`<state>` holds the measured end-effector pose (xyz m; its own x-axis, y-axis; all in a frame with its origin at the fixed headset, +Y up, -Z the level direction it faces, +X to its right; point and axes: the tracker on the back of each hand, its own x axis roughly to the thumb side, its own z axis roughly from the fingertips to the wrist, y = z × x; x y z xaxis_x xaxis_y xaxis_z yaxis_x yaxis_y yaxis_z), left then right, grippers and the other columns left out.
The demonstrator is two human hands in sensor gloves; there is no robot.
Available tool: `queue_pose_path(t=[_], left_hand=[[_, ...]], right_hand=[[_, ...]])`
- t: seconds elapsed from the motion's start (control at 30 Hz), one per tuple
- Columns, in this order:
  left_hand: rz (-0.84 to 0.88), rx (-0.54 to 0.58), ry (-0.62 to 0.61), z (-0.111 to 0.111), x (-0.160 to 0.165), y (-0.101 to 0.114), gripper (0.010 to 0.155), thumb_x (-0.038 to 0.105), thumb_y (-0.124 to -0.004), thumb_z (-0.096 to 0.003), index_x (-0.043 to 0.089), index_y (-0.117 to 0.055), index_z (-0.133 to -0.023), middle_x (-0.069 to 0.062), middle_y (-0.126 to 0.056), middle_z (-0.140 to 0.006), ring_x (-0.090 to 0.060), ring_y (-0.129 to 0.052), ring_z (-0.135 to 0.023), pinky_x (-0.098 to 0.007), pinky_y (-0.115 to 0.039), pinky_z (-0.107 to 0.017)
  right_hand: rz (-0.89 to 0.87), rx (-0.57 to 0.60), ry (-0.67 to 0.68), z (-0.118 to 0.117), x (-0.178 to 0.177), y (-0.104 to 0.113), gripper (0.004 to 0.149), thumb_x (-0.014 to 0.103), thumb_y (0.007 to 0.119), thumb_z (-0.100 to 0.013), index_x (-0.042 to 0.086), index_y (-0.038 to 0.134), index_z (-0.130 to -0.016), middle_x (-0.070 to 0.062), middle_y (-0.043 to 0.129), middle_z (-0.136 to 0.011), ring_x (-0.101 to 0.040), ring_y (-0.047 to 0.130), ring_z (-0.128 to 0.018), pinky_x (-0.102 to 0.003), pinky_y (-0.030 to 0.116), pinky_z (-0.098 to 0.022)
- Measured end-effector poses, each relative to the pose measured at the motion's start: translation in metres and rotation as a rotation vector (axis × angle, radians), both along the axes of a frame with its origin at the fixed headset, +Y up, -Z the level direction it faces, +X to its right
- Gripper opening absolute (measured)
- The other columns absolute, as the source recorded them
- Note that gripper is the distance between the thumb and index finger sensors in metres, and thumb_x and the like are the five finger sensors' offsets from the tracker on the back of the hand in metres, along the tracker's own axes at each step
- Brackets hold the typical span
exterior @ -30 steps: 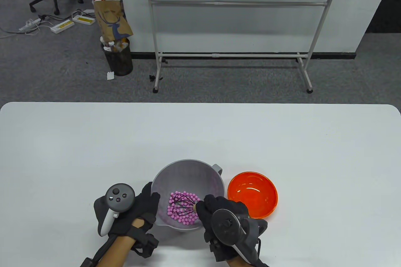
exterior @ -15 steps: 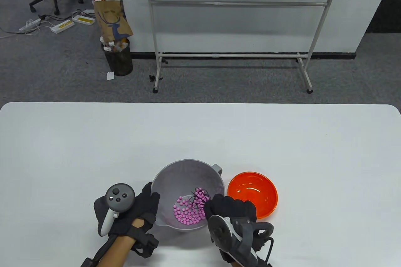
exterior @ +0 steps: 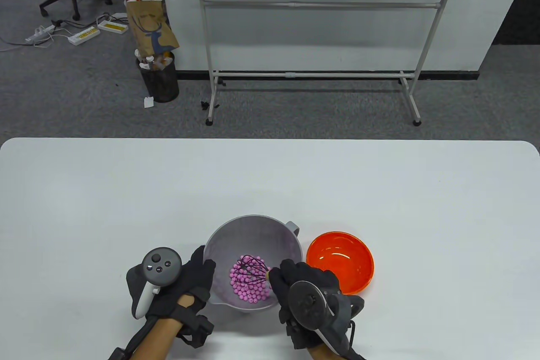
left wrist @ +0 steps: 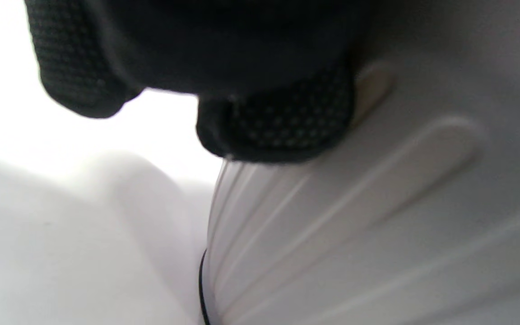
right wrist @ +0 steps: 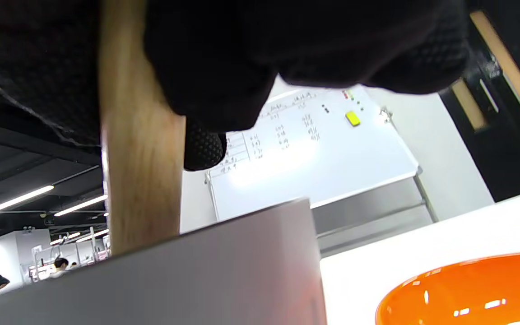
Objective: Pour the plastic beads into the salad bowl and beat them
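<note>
Two bowls stand side by side on the white table (exterior: 270,174): one grey salad bowl (exterior: 253,229) and one empty orange bowl (exterior: 340,262). Dozens of pink plastic beads (exterior: 249,288) lie in the grey bowl's bottom. The right hand (exterior: 306,292) grips one whisk (exterior: 253,270) by its wooden handle, wires among the beads. The left hand (exterior: 185,288) presses straight fingers against the bowl's outer wall.
</note>
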<state>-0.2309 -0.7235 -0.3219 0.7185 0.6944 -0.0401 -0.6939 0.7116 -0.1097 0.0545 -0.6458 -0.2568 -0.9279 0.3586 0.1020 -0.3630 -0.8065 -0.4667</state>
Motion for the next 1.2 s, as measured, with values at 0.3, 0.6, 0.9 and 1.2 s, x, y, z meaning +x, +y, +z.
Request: queue_pose_path(t=[0.3,0.6,0.9,1.2], left_hand=[[0.001,0.0,0.001,0.0,0.0,0.0,0.063,0.049,-0.062,-0.0519,0.011,-0.062,-0.102,0.002,-0.106,-0.032,-0.005,-0.098,-0.006,-0.042,-0.09,-0.038],[0.0,-0.001,0.001,0.0,0.0,0.0,0.062,0.049,-0.062,-0.0519,0.011,-0.062,-0.102,0.002,-0.106,-0.032,-0.005,-0.098,-0.006,-0.042,-0.09,-0.038],[-0.001,0.0,0.0,0.0,0.0,0.0,0.063,0.049,-0.062,-0.0519,0.011,-0.062,-0.102,0.002,-0.106,-0.032,-0.005,-0.098,-0.006,-0.042,-0.09,-0.038],[0.0,0.0,-0.001,0.0,0.0,0.0,0.063,0.049,-0.062,-0.0518,0.011,-0.062,-0.102,0.002,-0.106,-0.032,-0.005,-0.098,-0.006,-0.042,-0.09,-0.038]], right_hand=[[0.137,0.039,-0.05,0.005,0.0,0.009,0.043,0.053,0.097,-0.037,0.019,0.103,-0.063,-0.002,0.101,-0.03,-0.018,0.094,-0.009,-0.041,0.084,-0.032],[0.17,-0.008,0.038,0.017,-0.004,0.025,0.043,0.051,0.099,-0.035,0.017,0.104,-0.059,-0.003,0.101,-0.026,-0.018,0.092,-0.006,-0.041,0.084,-0.03],[0.008,-0.038,0.071,0.003,-0.004,0.005,0.043,0.053,0.097,-0.037,0.019,0.103,-0.063,-0.002,0.101,-0.029,-0.018,0.093,-0.008,-0.041,0.084,-0.032],[0.105,0.039,-0.019,0.002,-0.003,0.004,0.043,0.053,0.097,-0.037,0.019,0.103,-0.063,-0.002,0.101,-0.03,-0.018,0.094,-0.009,-0.041,0.084,-0.033]])
